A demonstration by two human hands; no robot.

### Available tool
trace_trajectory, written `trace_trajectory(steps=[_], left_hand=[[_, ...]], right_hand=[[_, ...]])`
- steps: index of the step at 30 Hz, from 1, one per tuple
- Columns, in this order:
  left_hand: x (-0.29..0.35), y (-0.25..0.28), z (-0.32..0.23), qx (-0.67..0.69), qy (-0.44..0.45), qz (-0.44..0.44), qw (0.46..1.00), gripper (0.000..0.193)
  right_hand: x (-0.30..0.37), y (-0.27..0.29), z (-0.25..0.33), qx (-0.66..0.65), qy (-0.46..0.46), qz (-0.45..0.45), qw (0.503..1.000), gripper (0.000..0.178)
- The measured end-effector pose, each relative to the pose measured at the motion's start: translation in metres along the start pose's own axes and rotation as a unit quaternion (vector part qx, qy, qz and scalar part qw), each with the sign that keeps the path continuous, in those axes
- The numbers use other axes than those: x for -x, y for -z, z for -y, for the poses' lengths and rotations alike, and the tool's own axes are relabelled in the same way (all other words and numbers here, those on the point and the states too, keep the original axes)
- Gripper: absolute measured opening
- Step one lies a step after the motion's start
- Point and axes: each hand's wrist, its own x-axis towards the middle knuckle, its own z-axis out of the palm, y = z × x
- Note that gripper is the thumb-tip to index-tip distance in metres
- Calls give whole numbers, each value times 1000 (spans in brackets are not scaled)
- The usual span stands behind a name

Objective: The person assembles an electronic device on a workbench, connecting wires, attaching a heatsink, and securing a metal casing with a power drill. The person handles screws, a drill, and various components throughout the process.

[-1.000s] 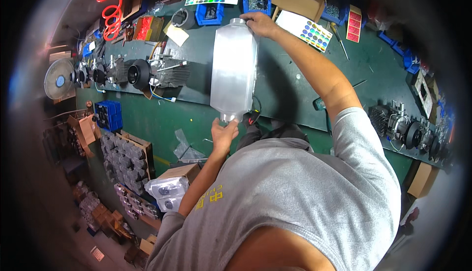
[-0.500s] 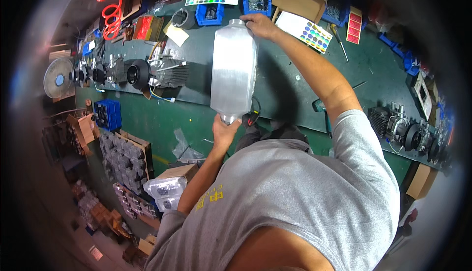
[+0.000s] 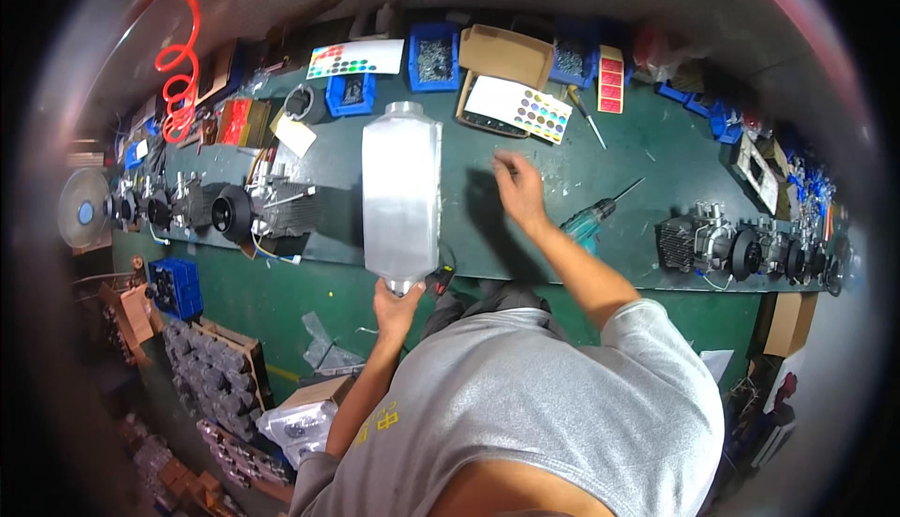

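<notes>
A long silver metal housing (image 3: 401,194) with a short round neck at each end stands up in front of me at the bench's near edge. My left hand (image 3: 397,309) is closed around its lower neck. To the right of the housing, my right hand (image 3: 521,191) is held over the bench, empty, with fingers loosely bent and a gap by the thumb. A green power drill (image 3: 586,223) with a long bit lies just right of that hand. Beyond the hand is a sheet of round stickers (image 3: 539,114) on an open cardboard box (image 3: 506,48).
Motor assemblies with black fans stand on the green bench (image 3: 487,245) at left (image 3: 272,208) and right (image 3: 698,240). Blue bins of screws (image 3: 434,59) line the back. A screwdriver (image 3: 589,119) lies near red labels (image 3: 610,81). A red coiled hose (image 3: 178,67) hangs at left.
My right hand has let go of the housing's upper neck and moved right and nearer over the bench. My left hand keeps its hold. The whole view has shifted, showing more of the back wall.
</notes>
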Motion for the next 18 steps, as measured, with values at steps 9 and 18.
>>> trace_trajectory(steps=[9, 18], left_hand=[[13, 23, -29, 25, 76, 60, 995, 52], [22, 51, -57, 43, -131, 92, 986, 34]], right_hand=[[154, 156, -69, 464, -107, -155, 866, 62], [154, 182, -126, 327, -174, -120, 921, 79]])
